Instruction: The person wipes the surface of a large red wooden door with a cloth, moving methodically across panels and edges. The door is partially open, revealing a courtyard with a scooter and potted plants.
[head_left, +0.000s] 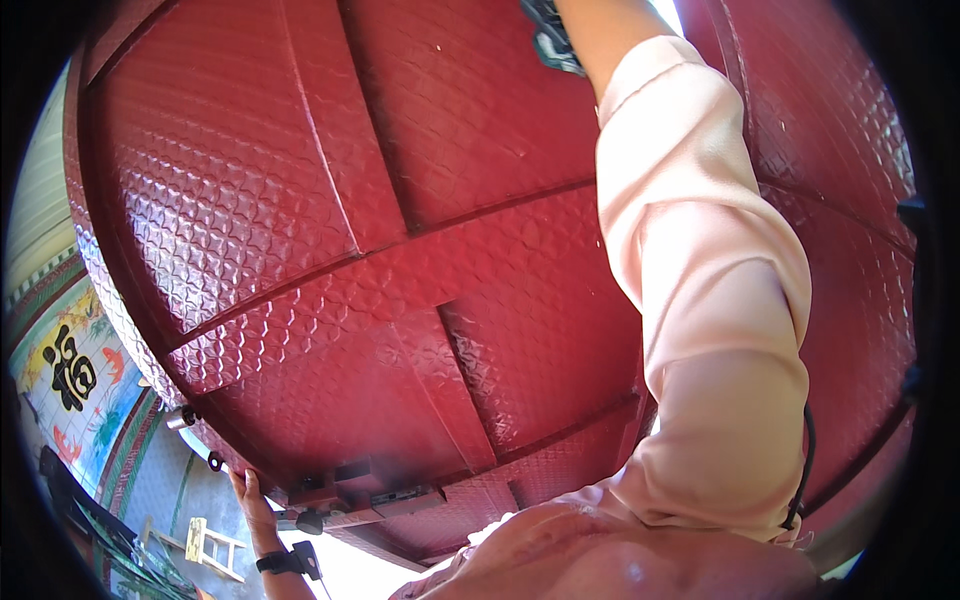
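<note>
A large red metal door (517, 277) with an embossed pattern and raised ribs fills most of the view. At lower left my left hand (253, 495) has its fingers on the door's edge, and part of the hand is hidden there. A black strap with a small device (289, 561) is around that wrist. Close to the hand, a lock box with a dark knob (309, 521) is fixed to the door. My right arm, in a pale pink sleeve (705, 300), reaches up past the top rim. My right hand is out of view.
Another red panel (825, 150) stands at right, beyond the sleeve. A metal bolt (180, 418) and a ring (215, 461) sit on the door's left edge. Past that edge are a painted tile wall (75, 375) and a wooden stool or frame (217, 551).
</note>
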